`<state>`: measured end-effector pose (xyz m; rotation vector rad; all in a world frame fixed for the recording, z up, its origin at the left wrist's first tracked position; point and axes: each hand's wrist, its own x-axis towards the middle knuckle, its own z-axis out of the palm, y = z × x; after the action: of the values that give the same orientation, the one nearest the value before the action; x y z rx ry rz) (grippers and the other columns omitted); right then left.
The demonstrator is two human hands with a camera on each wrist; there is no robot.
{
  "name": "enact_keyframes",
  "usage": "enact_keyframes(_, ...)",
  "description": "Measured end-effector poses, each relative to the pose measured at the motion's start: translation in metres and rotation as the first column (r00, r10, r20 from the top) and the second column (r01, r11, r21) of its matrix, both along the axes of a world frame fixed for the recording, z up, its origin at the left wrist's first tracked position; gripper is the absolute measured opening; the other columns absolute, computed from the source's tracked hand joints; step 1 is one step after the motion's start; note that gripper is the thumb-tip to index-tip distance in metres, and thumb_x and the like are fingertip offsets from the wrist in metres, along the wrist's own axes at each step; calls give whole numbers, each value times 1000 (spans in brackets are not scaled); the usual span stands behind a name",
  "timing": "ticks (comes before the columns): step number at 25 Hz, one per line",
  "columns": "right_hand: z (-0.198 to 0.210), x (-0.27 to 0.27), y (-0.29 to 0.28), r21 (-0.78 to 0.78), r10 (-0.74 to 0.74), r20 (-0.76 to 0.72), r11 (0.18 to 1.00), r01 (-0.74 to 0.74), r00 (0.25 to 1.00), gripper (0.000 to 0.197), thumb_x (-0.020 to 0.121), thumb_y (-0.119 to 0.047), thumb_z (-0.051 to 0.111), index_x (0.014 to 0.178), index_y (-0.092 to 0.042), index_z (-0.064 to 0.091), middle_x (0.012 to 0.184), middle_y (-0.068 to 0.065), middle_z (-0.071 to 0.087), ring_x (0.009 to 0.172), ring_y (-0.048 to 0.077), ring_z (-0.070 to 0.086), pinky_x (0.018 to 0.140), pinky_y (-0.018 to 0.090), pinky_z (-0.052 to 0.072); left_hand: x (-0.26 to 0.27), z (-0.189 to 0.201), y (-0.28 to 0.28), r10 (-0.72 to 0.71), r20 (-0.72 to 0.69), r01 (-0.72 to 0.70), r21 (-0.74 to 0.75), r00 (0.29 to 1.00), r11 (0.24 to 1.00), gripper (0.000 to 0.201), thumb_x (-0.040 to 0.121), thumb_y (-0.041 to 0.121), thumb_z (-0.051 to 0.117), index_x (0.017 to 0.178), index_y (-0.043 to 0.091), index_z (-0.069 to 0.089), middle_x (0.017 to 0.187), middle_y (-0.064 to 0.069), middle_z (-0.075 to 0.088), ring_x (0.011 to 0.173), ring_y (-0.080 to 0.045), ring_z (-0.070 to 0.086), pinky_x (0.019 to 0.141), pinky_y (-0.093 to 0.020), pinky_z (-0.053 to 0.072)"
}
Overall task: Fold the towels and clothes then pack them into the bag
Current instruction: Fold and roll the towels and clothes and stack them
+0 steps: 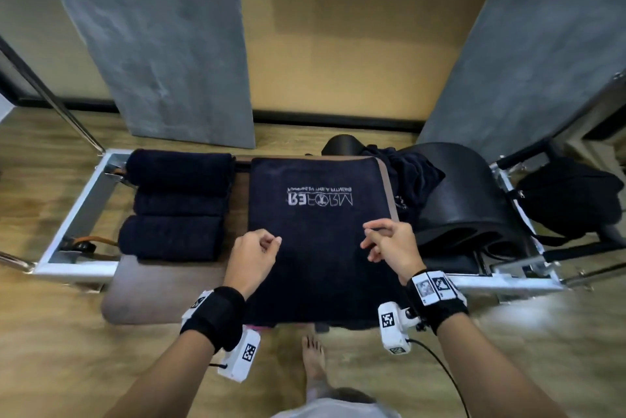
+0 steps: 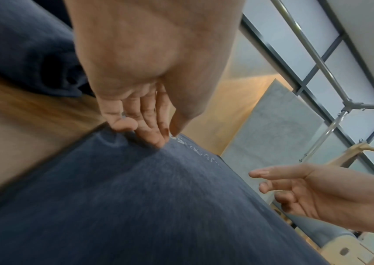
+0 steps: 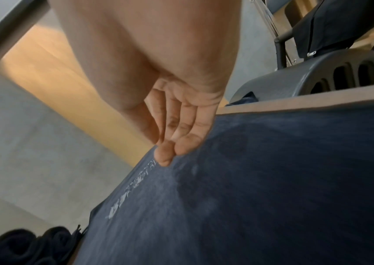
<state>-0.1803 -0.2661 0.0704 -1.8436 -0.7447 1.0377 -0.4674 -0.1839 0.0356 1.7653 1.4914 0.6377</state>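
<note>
Lying flat under both hands, the dark towel (image 1: pixel 315 241) runs lengthwise away from them, its white "REFORMER"-like lettering upside down beyond; left grip (image 1: pixel 252 260) and right grip (image 1: pixel 389 246) loose, apparently grasping nothing.

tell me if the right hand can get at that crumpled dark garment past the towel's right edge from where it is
Probably yes. The right hand hovers over the flat towel holding nothing, and the crumpled garment lies just beyond, uncovered, against the black arc barrel. Nothing stands between them.
</note>
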Motion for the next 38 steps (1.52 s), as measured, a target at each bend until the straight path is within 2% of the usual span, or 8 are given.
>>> enact_keyframes(4, -14, -5, -63, -77, -19, 174, 997, 33, 985, 2, 93, -2, 70, 94, -4, 70, 58, 11, 68, 37, 21, 45, 39, 24, 36, -30, -2, -50, -15, -23, 16, 75, 1000, 997, 20, 95, 17, 73, 77, 23, 68, 72, 8, 63, 68, -10, 60, 68, -37, 55)
enact_keyframes(9, -29, 2, -112, -190, -18, 378, 977, 97, 925, 18, 85, -10, 81, 86, -15, 64, 53, 8, 67, 43, 9, 61, 60, 30, 51, -52, -7, -85, -59, -223, 96, 159, 973, 983, 14, 91, 31, 78, 96, 26, 66, 96, 14, 53, 94, -11, 55, 79, -35, 52)
enact_keyframes(15, -34, 2, -115, -218, 8, 413, 972, 91, 911, 19, 88, -12, 78, 74, -16, 65, 58, 7, 67, 59, 26, 68, 66, 34, 56, -52, -6, -89, -76, -211, 119, 201, 974, 972, 18, 90, 28, 83, 83, 30, 66, 85, 17, 53, 85, -8, 53, 78, -37, 49)
enact_keyframes(19, -10, 3, -78, -145, 37, 364, 989, 18, 931, 18, 90, -11, 75, 75, -13, 66, 51, 3, 65, 46, 13, 61, 57, 26, 50, -32, 11, -63, -65, -164, 106, 250, 984, 962, 21, 92, 24, 80, 82, 33, 63, 85, 17, 53, 83, -5, 52, 79, -36, 45)
enact_keyframes(26, 60, -9, 62, 104, 68, 234, 990, -95, 970, 14, 99, -14, 66, 89, -4, 64, 59, 11, 69, 40, 20, 54, 44, 27, 42, 46, 80, 48, -61, -108, 98, 378, 992, 921, 15, 94, 27, 78, 84, 29, 66, 77, 14, 42, 76, -10, 48, 73, -35, 44)
enact_keyframes(29, 71, -18, 98, 137, 95, 106, 985, -109, 990, 8, 104, -13, 59, 101, -5, 60, 77, 18, 75, 52, 31, 64, 41, 28, 45, 69, 84, 76, -8, 34, -2, 283, 999, 959, 4, 97, 24, 73, 96, 27, 74, 69, 13, 53, 69, -7, 55, 72, -39, 53)
enact_keyframes(32, 58, -13, 91, 115, 91, -6, 989, -90, 996, 16, 103, -9, 60, 119, -11, 56, 90, 18, 76, 58, 33, 68, 44, 32, 51, 61, 64, 68, -15, 106, 0, 141, 994, 990, 35, 102, 26, 68, 136, 21, 65, 86, 10, 66, 79, -6, 64, 85, -34, 59)
enact_keyframes(38, -11, 16, 4, -222, 126, 212, 972, -78, 969, 23, 90, -16, 77, 101, -10, 58, 56, 16, 69, 32, 23, 49, 34, 22, 33, -2, 3, 2, 67, -264, -78, -31, 962, 996, 29, 92, 48, 76, 103, 23, 66, 85, 0, 70, 88, -26, 70, 78, -40, 57)
